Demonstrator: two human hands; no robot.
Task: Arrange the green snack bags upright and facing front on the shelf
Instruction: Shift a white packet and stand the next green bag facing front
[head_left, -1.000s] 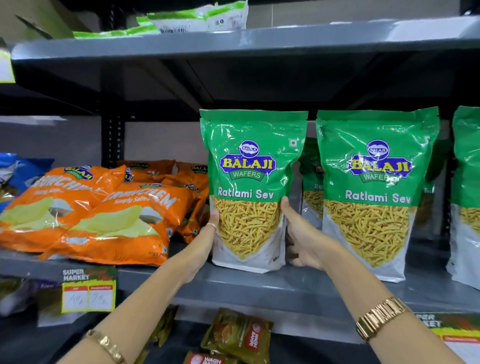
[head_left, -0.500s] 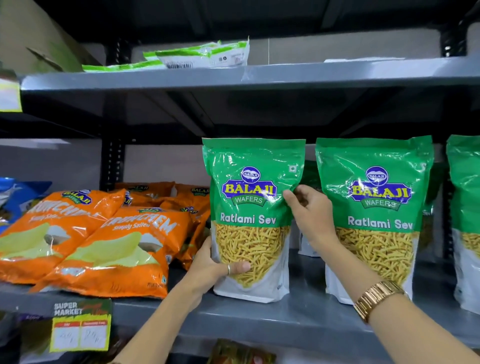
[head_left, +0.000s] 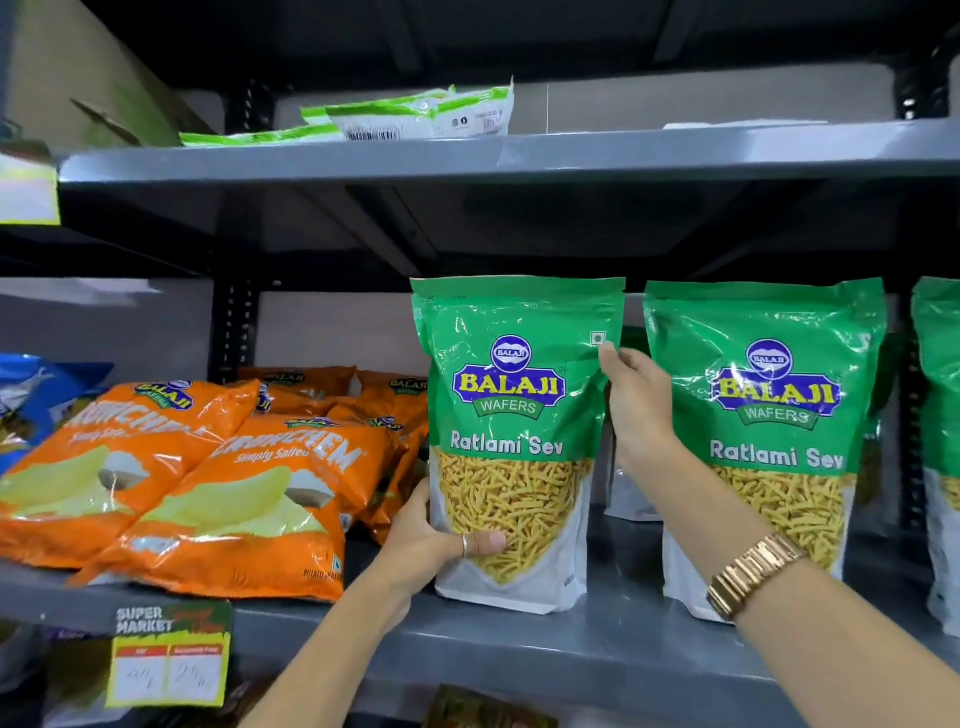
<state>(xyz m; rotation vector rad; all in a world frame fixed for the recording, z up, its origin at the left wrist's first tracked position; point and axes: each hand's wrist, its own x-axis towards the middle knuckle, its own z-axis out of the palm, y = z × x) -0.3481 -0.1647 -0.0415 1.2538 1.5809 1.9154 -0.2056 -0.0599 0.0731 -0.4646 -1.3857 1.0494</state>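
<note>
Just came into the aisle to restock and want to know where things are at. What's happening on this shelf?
A person is straightening a green Ratlami Sev bag on the grey shelf. The left hand grips its lower left edge, and the right hand holds its upper right edge. The bag stands upright, label forward, beside another upright Ratlami Sev bag. Orange chip bags lie slanted to the left.
</note>
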